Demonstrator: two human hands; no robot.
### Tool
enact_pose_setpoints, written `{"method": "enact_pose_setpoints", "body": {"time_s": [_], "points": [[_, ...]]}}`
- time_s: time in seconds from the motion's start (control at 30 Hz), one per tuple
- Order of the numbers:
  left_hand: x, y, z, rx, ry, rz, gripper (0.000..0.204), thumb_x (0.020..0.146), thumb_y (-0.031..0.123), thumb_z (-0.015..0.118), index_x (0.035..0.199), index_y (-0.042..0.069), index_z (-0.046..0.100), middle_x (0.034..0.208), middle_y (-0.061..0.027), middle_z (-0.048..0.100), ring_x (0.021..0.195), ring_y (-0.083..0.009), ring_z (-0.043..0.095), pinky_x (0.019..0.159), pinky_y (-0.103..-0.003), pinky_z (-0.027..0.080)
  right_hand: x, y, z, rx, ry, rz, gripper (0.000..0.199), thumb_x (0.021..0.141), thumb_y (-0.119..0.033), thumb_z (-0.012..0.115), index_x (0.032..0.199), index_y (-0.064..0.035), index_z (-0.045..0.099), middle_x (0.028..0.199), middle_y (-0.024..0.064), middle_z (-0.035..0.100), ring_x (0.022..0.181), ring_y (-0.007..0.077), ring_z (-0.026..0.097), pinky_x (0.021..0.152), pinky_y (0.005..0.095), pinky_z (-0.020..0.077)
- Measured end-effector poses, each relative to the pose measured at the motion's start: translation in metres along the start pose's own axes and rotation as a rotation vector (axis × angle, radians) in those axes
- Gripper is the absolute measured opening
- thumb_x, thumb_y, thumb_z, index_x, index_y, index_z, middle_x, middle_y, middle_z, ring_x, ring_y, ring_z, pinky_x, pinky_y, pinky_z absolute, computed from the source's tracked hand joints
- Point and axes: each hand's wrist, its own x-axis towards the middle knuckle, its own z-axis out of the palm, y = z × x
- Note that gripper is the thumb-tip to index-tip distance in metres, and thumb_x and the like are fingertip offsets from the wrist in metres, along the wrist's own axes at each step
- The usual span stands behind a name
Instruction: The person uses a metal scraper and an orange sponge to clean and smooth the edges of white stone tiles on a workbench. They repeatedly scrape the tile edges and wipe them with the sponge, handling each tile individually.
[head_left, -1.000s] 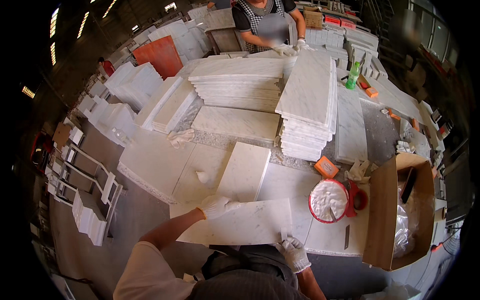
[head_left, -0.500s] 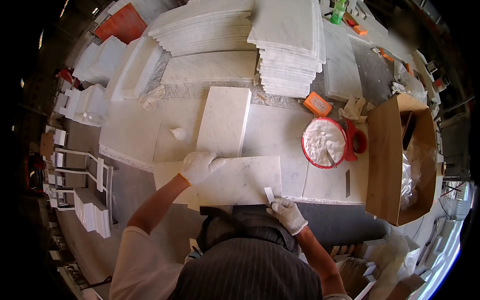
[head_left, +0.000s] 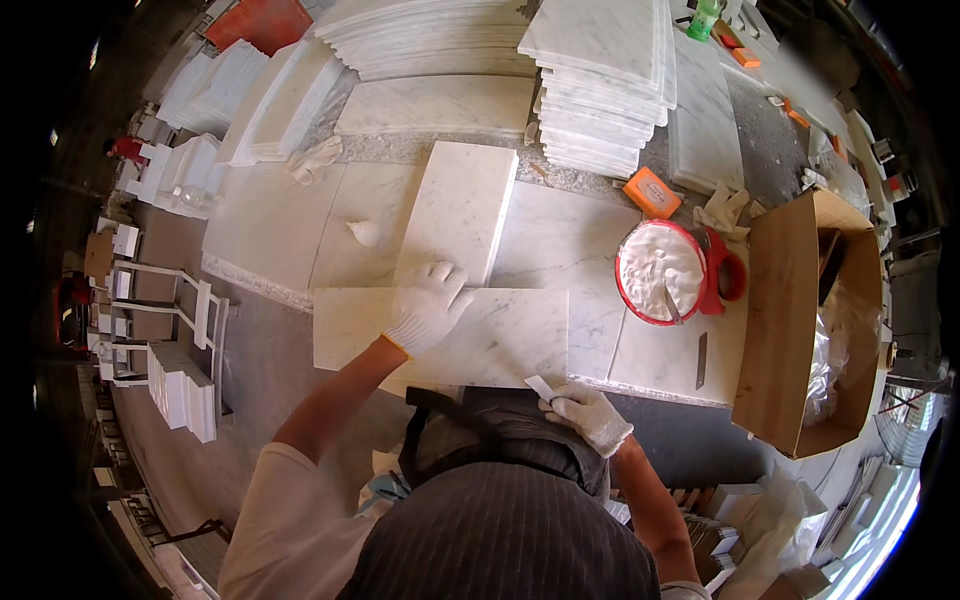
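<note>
My left hand (head_left: pixel 430 303), in a white knit glove, lies with fingers stretched over the place where two white marble slabs meet. Its wrist is above the near slab (head_left: pixel 510 335), which lies crosswise along the table's front edge. The fingertips reach the near end of the far slab pile (head_left: pixel 462 205), which points away from me. My right hand (head_left: pixel 592 420), also gloved, is closed around a small flat whitish blade (head_left: pixel 538 384). That blade's tip is close to the near slab's right front corner; whether they touch I cannot tell.
A red bowl of white paste (head_left: pixel 655 262) with a metal tool in it stands right, beside an orange box (head_left: pixel 652 192). A thin metal strip (head_left: pixel 702 360) lies before an open cardboard box (head_left: pixel 775 330). Tall slab stacks (head_left: pixel 595 110) stand behind; a white lump (head_left: pixel 364 233) sits left.
My left hand has slid rightward and away across the slab, from its far edge onto the joint with the pile. The right hand keeps the blade, now tilted more sideways. The view has shifted slightly.
</note>
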Motion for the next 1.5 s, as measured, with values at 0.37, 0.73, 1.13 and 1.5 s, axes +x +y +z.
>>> {"method": "enact_pose_setpoints", "body": {"time_s": [0.37,0.73,1.13,1.5], "points": [[-0.018,0.033,0.03,-0.037,0.102,-0.126,0.027,0.083,0.025,0.064,0.105,0.009,0.063,0.102,-0.0081,0.06,0.096,-0.0303,0.054,0.085,-0.042,0.043,0.007,-0.08,-0.055,-0.268,0.385,-0.42,0.026,0.092,-0.009,0.059,0.116,0.0021,0.062,0.083,0.0007,0.06,0.072,0.0088,0.055,0.065,0.0239,0.047],[-0.019,0.038,0.038,0.002,0.24,-0.143,0.02,0.084,0.024,0.063,0.1,0.011,0.063,0.099,-0.0049,0.06,0.093,-0.0278,0.054,0.083,-0.042,0.042,0.089,-0.106,-0.035,-0.863,0.306,-0.588,0.019,0.088,-0.01,0.059,0.103,-0.0033,0.069,0.082,0.0095,0.063,0.076,0.0186,0.06,0.071,0.0305,0.0482],[-0.02,0.037,0.042,-0.017,0.252,-0.152,0.017,0.083,0.023,0.064,0.097,0.012,0.063,0.096,-0.0046,0.06,0.091,-0.0278,0.054,0.082,-0.041,0.043,0.093,-0.113,-0.03,-0.932,0.279,-0.545,0.02,0.087,-0.011,0.056,0.1,-0.0052,0.069,0.091,0.0139,0.066,0.082,0.0278,0.062,0.077,0.0357,0.0488],[-0.02,0.035,0.044,-0.031,0.237,-0.158,0.019,0.083,0.023,0.064,0.098,0.011,0.064,0.099,-0.0067,0.061,0.093,-0.0292,0.055,0.083,-0.042,0.043,0.088,-0.109,-0.028,-0.96,0.307,-0.575,0.02,0.086,-0.013,0.057,0.101,-0.0041,0.069,0.094,0.0151,0.066,0.088,0.0299,0.063,0.081,0.0368,0.0488]]}}
